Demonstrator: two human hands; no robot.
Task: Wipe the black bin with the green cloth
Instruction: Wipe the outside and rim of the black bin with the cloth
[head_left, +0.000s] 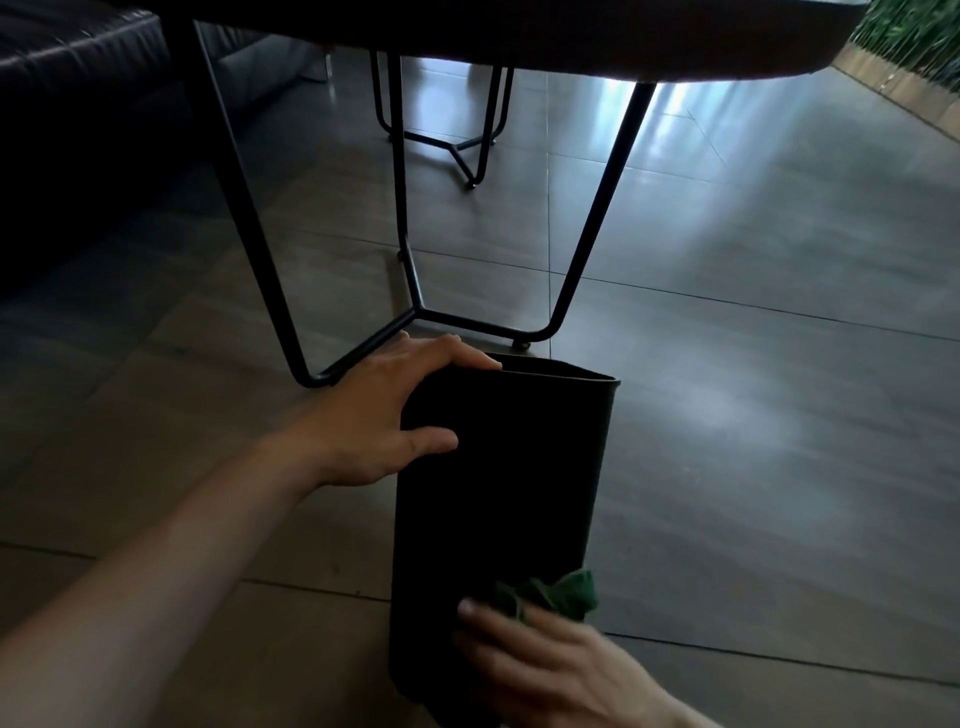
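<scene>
The black bin (498, 483) lies tipped on the tiled floor, its open mouth pointing away from me toward the table legs. My left hand (395, 415) grips the bin's left side near the rim, thumb across the upper face and fingers curled over the edge. My right hand (550, 670) presses the crumpled green cloth (550, 597) against the bin's near end; part of the cloth sticks out past my fingers.
A dark table with thin black metal legs (415, 306) stands just beyond the bin's mouth. A second metal frame (467, 156) sits farther back. A dark sofa (78, 130) fills the upper left. Grey floor tiles (779, 415) stretch to the right.
</scene>
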